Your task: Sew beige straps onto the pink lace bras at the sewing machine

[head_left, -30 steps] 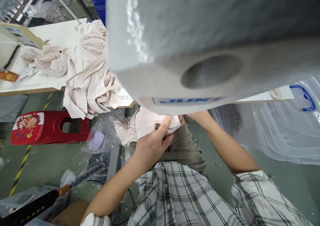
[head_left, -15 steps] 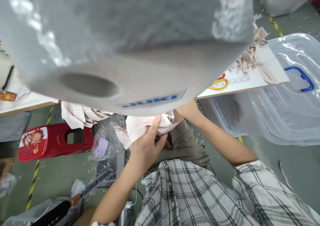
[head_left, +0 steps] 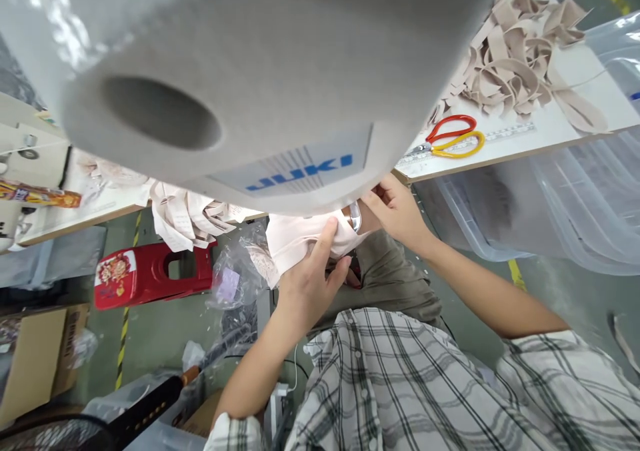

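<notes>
A grey sewing machine head fills the top of the view and hides the work surface under it. My left hand is closed on a pale pink padded garment just below the machine's edge, thumb on top. My right hand reaches in from the right, fingers pinched on the same garment at the machine's edge. A small shiny metal part shows between my two hands.
Red-and-yellow scissors and a heap of beige straps lie on the white table at right. Clear plastic bins stand below it. A red stool, plastic bags and a cardboard box sit on the floor at left.
The view has swung right and tilted, showing the scissors and straps. My right hand, hidden before behind the machine, now shows at the garment. My left hand keeps its hold.
</notes>
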Demonstrator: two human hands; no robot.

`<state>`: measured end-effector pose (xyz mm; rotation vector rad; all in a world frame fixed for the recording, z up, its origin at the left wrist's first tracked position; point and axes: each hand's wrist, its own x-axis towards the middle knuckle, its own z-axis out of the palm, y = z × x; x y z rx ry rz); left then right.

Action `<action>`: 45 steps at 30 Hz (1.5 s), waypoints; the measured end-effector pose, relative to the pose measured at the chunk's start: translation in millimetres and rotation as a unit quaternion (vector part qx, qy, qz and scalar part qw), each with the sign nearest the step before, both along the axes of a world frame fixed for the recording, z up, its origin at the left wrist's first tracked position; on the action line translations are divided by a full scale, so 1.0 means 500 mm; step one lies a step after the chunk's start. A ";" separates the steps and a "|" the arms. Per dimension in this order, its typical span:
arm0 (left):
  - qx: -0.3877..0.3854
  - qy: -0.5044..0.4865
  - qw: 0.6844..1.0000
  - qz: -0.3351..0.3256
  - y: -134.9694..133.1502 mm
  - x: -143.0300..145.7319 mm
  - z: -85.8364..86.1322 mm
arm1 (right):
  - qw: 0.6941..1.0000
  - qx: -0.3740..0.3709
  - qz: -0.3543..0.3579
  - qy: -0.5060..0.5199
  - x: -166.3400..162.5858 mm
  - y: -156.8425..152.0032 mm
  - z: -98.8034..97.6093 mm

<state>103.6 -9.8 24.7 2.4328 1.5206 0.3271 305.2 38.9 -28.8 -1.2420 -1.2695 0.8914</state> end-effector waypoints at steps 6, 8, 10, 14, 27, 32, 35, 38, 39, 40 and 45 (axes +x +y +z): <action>0.004 0.006 1.000 -0.008 0.002 0.011 0.002 | 1.000 -0.010 0.000 0.029 -0.002 -0.025 -0.007; 0.012 0.001 1.000 -0.015 0.003 0.013 0.002 | 0.999 -0.013 -0.002 0.040 -0.002 -0.032 -0.010; 0.018 -0.004 1.000 -0.021 0.004 0.014 0.002 | 0.998 -0.021 0.000 0.051 -0.002 -0.038 -0.012; 0.013 -0.015 0.999 -0.025 0.003 0.017 0.000 | 0.996 -0.037 0.010 0.076 -0.001 -0.050 -0.013; -0.031 -0.055 0.998 0.024 -0.017 0.016 -0.020 | 0.999 0.002 0.012 0.030 -0.010 -0.074 0.024; 0.114 -0.027 0.992 -0.050 -0.067 0.048 -0.045 | 0.995 -0.082 0.042 0.048 -0.011 -0.119 0.036; 0.163 -0.016 0.982 -0.089 -0.113 0.068 -0.056 | 0.988 -0.114 0.060 0.081 0.003 -0.152 0.040; 0.137 -0.025 0.985 -0.103 -0.145 0.079 -0.065 | 0.991 -0.108 0.044 0.069 0.021 -0.176 0.045; 0.127 -0.030 0.985 -0.109 -0.152 0.082 -0.069 | 0.992 -0.105 0.039 0.064 0.025 -0.182 0.047; 0.122 -0.035 0.985 -0.115 -0.156 0.085 -0.072 | 0.992 -0.103 0.035 0.062 0.026 -0.187 0.050; 0.054 -0.099 0.981 -0.157 -0.160 0.093 -0.076 | 0.992 -0.102 0.024 0.073 0.026 -0.202 0.052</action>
